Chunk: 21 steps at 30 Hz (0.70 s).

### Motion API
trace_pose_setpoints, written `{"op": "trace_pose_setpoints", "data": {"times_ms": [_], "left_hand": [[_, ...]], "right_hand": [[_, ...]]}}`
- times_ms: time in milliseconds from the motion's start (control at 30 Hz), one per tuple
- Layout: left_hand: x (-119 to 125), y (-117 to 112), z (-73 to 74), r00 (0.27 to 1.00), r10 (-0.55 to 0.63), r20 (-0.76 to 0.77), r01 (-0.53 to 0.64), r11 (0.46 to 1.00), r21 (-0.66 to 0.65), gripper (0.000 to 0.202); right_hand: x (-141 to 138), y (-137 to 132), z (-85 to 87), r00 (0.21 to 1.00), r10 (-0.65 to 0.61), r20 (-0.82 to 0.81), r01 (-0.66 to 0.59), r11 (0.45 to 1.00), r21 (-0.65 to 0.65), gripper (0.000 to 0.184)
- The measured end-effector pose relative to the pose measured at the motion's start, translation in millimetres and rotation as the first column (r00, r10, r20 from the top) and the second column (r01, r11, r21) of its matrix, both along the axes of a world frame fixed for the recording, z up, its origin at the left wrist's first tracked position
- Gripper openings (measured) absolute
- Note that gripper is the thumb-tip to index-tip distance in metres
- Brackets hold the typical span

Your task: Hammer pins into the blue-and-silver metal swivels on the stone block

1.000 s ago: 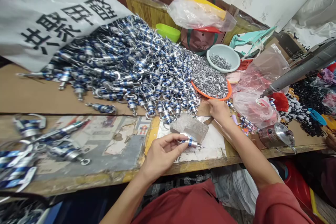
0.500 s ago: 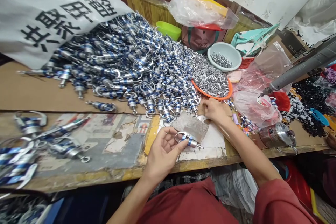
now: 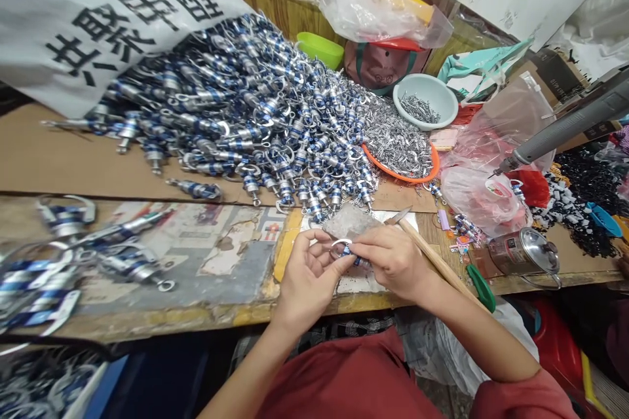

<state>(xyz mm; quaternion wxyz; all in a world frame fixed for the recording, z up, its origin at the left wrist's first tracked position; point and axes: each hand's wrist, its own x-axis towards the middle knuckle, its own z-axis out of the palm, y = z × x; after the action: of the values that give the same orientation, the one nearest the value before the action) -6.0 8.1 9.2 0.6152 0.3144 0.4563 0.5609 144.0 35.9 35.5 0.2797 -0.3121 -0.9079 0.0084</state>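
My left hand (image 3: 305, 280) is closed on a blue-and-silver metal piece (image 3: 346, 249) with a curved silver hook, held low over the front of the bench. My right hand (image 3: 396, 258) meets it from the right, fingertips pinched against the piece. Whatever those fingertips grip is hidden. Just behind both hands lies a rough grey block (image 3: 351, 221) on a white sheet. Beside my right wrist rests a hammer (image 3: 432, 254), its wooden handle running partly under my forearm.
A big heap of similar pieces (image 3: 236, 111) covers the back left. Small metal links (image 3: 400, 147) fill an orange-rimmed tray; behind it stands a pale bowl (image 3: 403, 88) of pins. A grey electric screwdriver (image 3: 555, 127) hangs at right, near a lidded metal cup (image 3: 515, 255) and a green-handled tool (image 3: 480, 287).
My right hand has come from beside the orange tray down to the piece in my left hand. The hammer and green handle now show where my forearm was.
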Motion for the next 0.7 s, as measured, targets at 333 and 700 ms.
{"op": "trace_pose_setpoints", "data": {"times_ms": [333,700], "left_hand": [[0.6,-0.8,-3.1,1.000,0.021,-0.009,-0.021,1.000,0.007,0.042],[0.5,0.4,-4.0,0.998,0.029,-0.046,-0.031,0.999,-0.024,0.043]], "right_hand": [[-3.2,-32.4,4.1,0.950,-0.195,0.244,0.218,0.974,-0.069,0.035],[96.0,-26.3,-17.7,0.675,-0.607,0.421,0.720,0.667,-0.193,0.032]]}}
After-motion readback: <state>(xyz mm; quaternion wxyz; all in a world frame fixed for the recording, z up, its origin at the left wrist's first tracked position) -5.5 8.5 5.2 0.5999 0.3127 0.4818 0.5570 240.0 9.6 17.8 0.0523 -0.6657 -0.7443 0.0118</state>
